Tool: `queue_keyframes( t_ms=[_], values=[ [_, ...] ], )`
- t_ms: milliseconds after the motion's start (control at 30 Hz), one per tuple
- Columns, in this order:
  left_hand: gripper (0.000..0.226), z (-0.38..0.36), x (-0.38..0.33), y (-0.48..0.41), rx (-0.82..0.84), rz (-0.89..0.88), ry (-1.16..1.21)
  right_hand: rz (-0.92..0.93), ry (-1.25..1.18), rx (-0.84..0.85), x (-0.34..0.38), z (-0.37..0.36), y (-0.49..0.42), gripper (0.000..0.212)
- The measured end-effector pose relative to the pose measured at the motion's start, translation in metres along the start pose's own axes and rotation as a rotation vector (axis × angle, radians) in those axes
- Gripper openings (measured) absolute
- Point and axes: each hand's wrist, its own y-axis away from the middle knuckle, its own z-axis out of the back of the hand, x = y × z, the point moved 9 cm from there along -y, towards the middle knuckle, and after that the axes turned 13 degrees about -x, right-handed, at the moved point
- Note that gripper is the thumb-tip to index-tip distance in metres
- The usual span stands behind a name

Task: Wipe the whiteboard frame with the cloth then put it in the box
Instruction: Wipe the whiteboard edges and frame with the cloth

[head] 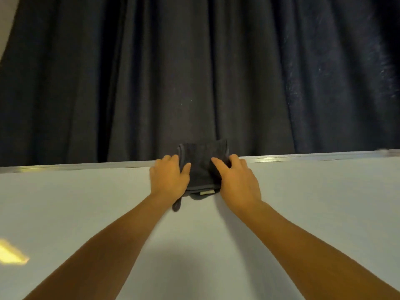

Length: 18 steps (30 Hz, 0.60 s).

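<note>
A folded dark grey cloth lies over the top edge of the whiteboard, draped across its silver metal frame. My left hand presses the cloth's left side and my right hand presses its right side, fingers curled over the frame. A small loop and a pale label hang from the cloth's lower edge. The white board surface fills the lower half of the view. No box is in view.
A dark navy curtain hangs in folds right behind the whiteboard's top edge. A yellow light reflection shows on the board at the lower left. A pale wall strip shows at the top left corner.
</note>
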Motion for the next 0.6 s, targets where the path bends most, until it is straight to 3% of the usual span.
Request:
queue_keyframes(
  t_ms=[100, 200, 267, 367, 467, 533, 600],
  values=[
    [0.033, -0.006, -0.004, -0.007, -0.145, -0.169, -0.014, 0.075, 0.278, -0.114, 0.022, 0.000, -0.020, 0.070],
    [0.027, -0.011, -0.007, -0.012, -0.121, -0.268, 0.185, 0.131, 0.118, -0.189, 0.056, -0.010, -0.033, 0.048],
    [0.023, -0.018, -0.006, -0.019, -0.051, -0.256, 0.304, 0.115, -0.011, -0.132, 0.065, -0.029, -0.037, 0.051],
    [0.037, -0.044, 0.001, -0.036, 0.051, -0.322, 0.039, 0.140, 0.034, -0.078, 0.059, -0.056, -0.025, 0.066],
    [0.051, -0.061, 0.015, -0.047, 0.109, -0.239, -0.115, 0.208, 0.116, -0.053, 0.025, -0.055, -0.011, 0.082],
    [0.050, -0.068, 0.019, -0.047, 0.067, -0.220, -0.132, 0.054, 0.215, -0.058, -0.049, -0.037, -0.016, 0.082],
    [0.048, -0.072, 0.017, -0.044, 0.037, -0.213, -0.114, -0.306, 0.262, -0.083, -0.135, 0.001, -0.011, 0.082]
  ],
)
